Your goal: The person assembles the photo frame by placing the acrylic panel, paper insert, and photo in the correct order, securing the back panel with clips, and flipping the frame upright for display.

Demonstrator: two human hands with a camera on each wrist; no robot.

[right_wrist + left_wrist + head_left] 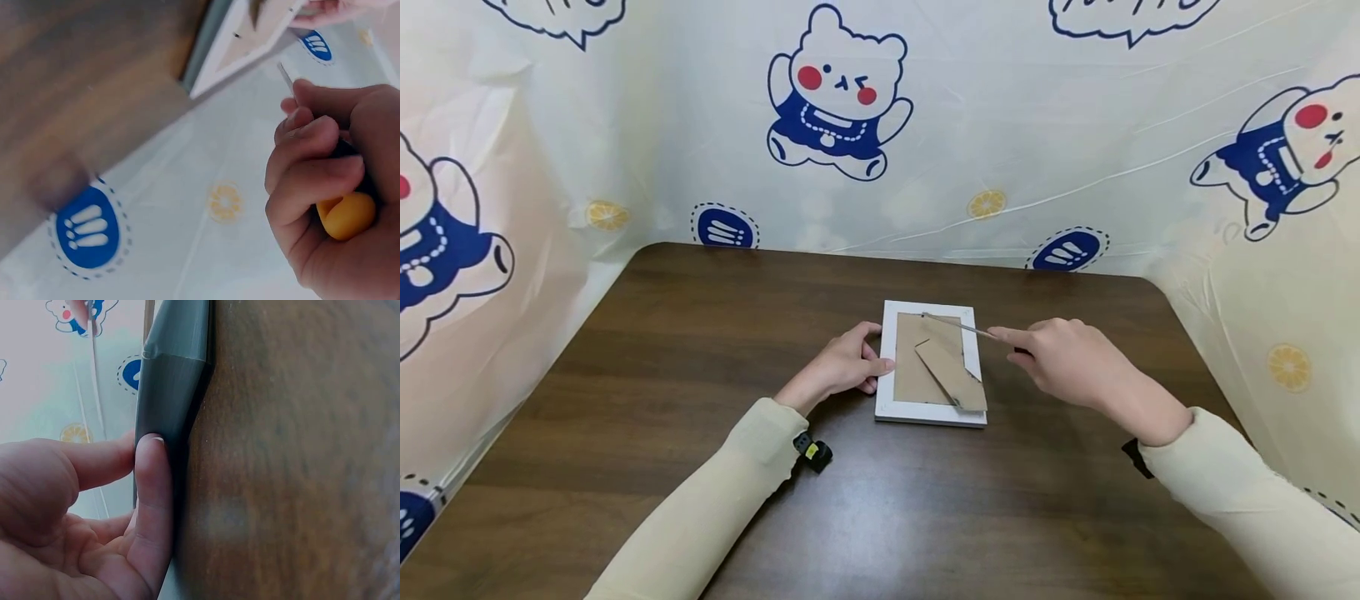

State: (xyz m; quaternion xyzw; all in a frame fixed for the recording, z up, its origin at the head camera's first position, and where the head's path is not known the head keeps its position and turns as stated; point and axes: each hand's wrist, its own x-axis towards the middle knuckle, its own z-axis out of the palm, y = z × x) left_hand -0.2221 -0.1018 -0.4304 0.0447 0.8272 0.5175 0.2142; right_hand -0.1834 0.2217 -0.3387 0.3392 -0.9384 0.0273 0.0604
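A white picture frame (pixel 917 412) lies face down on the table, showing its brown backing board (pixel 910 371) and a slanted cardboard stand (pixel 953 373). My left hand (pixel 847 363) grips the frame's left edge, thumb on top and fingers along the side. In the left wrist view the frame's grey side (pixel 169 394) runs past the fingertips. My right hand (pixel 1067 358) holds a screwdriver (pixel 962 326) over the frame, its thin metal shaft reaching a spot near the top of the backing. Its yellow and black handle (pixel 350 215) sits inside the curled fingers.
The dark wooden table (pixel 662 400) surrounds the frame. A patterned cloth (pixel 700 125) with bears and orange slices hangs behind and at both sides. A small black device (pixel 814 452) is strapped at the left wrist.
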